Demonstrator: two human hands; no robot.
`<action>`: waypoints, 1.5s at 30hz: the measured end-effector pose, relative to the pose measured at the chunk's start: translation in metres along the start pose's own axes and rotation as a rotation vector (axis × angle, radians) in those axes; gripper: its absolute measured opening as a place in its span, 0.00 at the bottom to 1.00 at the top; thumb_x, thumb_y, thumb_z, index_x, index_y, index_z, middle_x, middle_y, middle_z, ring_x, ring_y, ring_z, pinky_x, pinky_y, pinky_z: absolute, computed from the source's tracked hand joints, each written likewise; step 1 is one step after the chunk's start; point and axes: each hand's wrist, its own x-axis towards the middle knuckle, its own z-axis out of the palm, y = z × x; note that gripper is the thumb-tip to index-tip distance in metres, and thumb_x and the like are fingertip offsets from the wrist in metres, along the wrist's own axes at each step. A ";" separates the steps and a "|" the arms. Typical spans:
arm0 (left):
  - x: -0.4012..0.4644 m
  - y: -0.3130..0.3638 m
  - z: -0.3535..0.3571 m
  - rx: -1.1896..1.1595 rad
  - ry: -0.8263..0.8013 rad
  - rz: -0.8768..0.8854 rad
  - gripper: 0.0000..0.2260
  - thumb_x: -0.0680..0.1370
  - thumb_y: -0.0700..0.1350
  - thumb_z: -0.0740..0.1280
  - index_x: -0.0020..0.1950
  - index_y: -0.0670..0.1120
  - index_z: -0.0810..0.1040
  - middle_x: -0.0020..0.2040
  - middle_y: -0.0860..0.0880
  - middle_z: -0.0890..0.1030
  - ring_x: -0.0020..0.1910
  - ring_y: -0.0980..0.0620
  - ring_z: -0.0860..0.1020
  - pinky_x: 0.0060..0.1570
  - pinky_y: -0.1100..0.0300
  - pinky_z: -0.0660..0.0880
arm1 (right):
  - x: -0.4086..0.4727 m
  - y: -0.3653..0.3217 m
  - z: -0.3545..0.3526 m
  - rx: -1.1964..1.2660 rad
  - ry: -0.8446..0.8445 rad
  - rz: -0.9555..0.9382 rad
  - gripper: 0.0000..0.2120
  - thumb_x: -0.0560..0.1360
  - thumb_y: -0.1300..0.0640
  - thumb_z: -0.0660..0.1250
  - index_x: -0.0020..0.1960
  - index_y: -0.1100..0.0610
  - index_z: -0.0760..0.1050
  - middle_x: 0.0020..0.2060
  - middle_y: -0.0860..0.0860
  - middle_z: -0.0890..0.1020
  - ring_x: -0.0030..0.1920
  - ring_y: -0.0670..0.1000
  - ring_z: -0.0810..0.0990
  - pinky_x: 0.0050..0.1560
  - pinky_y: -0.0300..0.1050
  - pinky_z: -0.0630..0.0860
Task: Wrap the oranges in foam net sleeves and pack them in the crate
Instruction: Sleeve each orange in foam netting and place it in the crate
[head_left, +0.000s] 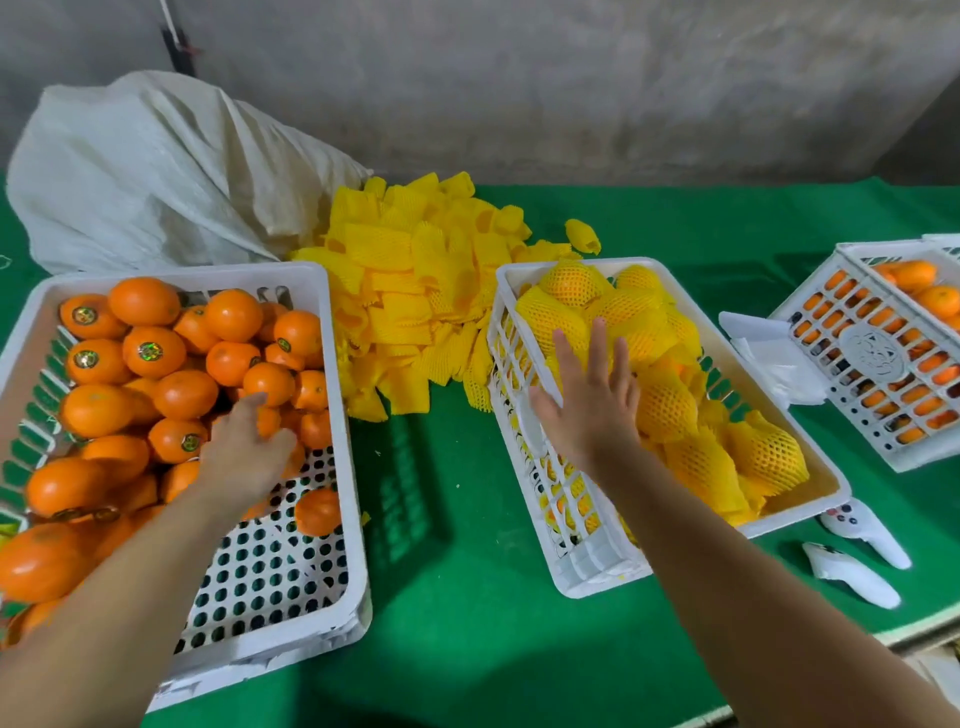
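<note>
Many bare oranges (171, 389) are piled in the white crate on the left (332, 364), which sits on the green table (452, 597). The left hand (244, 452) is reached down into this pile, with its fingers bent over the fruit near the middle. Whether an orange is really held there cannot be told, because the fingertips are hidden among the fruit and a little blurred. The right hand (587, 395) is held flat and wide open over the middle crate (519, 467), and nothing is held in it. Wrapped oranges (670, 410) in yellow net are packed in that crate. A heap of foam net sleeves (410, 291) is spread on the table between the two crates. An orange is likely round, firm and a bit heavy, with smooth skin, so it may roll or slip. It is best taken around its fat middle with the fingers spread, not pinched at the top. A hard squeeze should be avoided, as the fruit could be bruised. A sleeve is likely very light, soft and stretchy. It should be picked up at one open end, so that the mouth can be pulled wide and the orange pushed in. Loose sleeves may cling together, so one alone should be lifted.
</note>
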 end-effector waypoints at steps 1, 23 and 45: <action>0.010 -0.011 0.002 0.131 -0.047 -0.041 0.31 0.83 0.52 0.66 0.85 0.52 0.58 0.82 0.39 0.58 0.78 0.30 0.62 0.73 0.35 0.65 | 0.002 -0.018 0.009 -0.080 -0.037 -0.110 0.38 0.81 0.34 0.58 0.84 0.43 0.44 0.83 0.54 0.36 0.82 0.65 0.35 0.78 0.67 0.46; -0.004 -0.043 -0.009 0.260 -0.152 -0.170 0.27 0.71 0.69 0.75 0.63 0.61 0.69 0.50 0.53 0.82 0.40 0.54 0.82 0.32 0.61 0.75 | 0.160 -0.082 0.148 -0.396 -0.661 -0.175 0.27 0.83 0.41 0.60 0.76 0.55 0.72 0.83 0.48 0.37 0.82 0.61 0.35 0.81 0.60 0.47; -0.106 0.025 -0.024 -0.776 0.123 0.010 0.25 0.76 0.48 0.78 0.67 0.67 0.72 0.56 0.56 0.82 0.51 0.55 0.84 0.49 0.60 0.76 | -0.023 -0.162 0.043 1.111 -0.123 -0.030 0.05 0.78 0.52 0.66 0.51 0.41 0.77 0.49 0.44 0.78 0.44 0.41 0.78 0.44 0.31 0.71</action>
